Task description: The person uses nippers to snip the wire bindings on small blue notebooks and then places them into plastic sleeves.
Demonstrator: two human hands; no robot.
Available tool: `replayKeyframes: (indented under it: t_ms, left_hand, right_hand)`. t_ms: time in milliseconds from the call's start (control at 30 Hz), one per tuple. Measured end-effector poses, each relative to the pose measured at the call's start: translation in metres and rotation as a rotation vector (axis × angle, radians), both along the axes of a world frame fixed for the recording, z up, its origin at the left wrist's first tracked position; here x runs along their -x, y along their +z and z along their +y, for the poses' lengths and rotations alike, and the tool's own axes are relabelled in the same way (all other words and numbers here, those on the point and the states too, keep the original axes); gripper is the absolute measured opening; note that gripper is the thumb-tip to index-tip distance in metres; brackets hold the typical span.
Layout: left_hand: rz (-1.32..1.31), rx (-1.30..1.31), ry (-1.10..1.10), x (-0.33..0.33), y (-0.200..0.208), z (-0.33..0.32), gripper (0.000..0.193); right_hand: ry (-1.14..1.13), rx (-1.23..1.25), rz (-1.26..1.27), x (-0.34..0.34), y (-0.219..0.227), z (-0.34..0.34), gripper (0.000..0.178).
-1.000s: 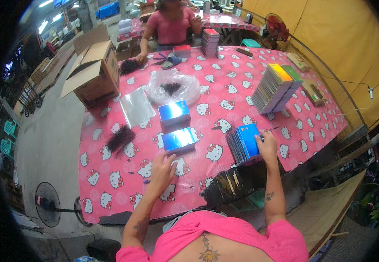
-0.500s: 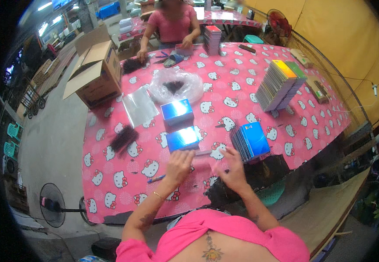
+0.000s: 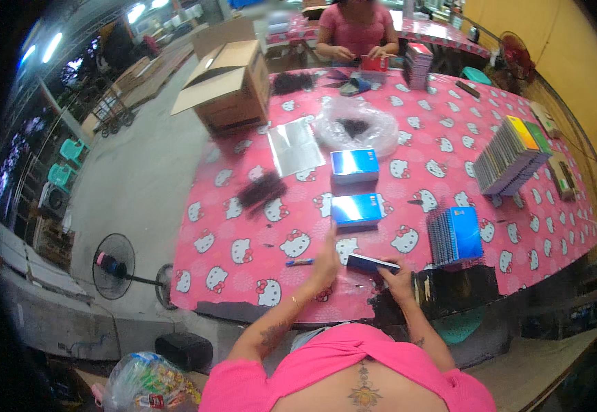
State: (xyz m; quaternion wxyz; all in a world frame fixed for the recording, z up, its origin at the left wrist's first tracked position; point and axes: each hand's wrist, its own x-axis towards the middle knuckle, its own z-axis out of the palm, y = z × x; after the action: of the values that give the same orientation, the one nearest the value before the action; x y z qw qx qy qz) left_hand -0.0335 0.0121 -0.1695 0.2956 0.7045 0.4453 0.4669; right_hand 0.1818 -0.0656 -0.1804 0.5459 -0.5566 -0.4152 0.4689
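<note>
Right hand [image 3: 400,285]: fingers closed on the near right end of a dark, thin booklet [image 3: 373,264], thumb along it. Booklet is held slanting just above or on the near part of the table [image 3: 237,294]; contact cannot be told. Left hand [image 3: 325,266]: blurred, fingers pointing away from the body toward the near left corner of a blue-topped stack [image 3: 356,210]; cannot tell whether they grip or touch anything.

Surface: pink cover printed with white cartoon cat heads; a black patch [image 3: 465,281] shows at the near edge. Blue pen [image 3: 300,262] lies left of the left hand. Second blue-topped stack [image 3: 355,165] beyond the first. To the right, blue spiral-bound notebooks [image 3: 466,233]; farther, a tall leaning stack with yellow top [image 3: 511,154]. To the left, a black bristly bundle [image 3: 262,192], clear sheets [image 3: 295,147], a crumpled clear bag [image 3: 327,130], and an open cardboard box [image 3: 233,89] at the left edge.

Room: co-worker in pink [image 3: 357,31] across the table, hands at a red-topped stack [image 3: 375,63]. Grey floor [image 3: 144,158], black pedestal fan [image 3: 114,266] and green chairs [image 3: 72,150] at left; yellow sheeting [image 3: 553,41] at right; tube lights [image 3: 52,47] overhead.
</note>
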Motion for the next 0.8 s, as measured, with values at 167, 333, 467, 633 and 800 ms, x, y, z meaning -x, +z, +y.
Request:
replayKeyframes:
  t_ms: [167, 333, 467, 633, 800]
  left_hand:
    - [0.525, -0.217, 0.646, 0.134, 0.007, 0.113, 0.042]
    - [0.963, -0.295, 0.468, 0.157, -0.005, 0.128, 0.021]
    - [0.817, -0.224, 0.370, 0.143, -0.005, 0.100, 0.022]
    - [0.471, -0.118, 0.117, 0.065, 0.040, 0.028, 0.023]
    - [0.211, 0.304, -0.104, 0.038, 0.047, -0.032, 0.020]
  right_hand:
    - [0.110, 0.066, 0.049, 0.004, -0.003, 0.001, 0.025]
    - [0.127, -0.103, -0.036, 0.000, -0.011, 0.006, 0.026]
    - [0.202, 0.065, 0.115, 0.002, -0.004, 0.001, 0.020]
    - [0.189, 0.029, 0.071, -0.008, -0.013, 0.002, 0.021]
    - [0.215, 0.096, 0.073, -0.002, -0.010, 0.004, 0.023]
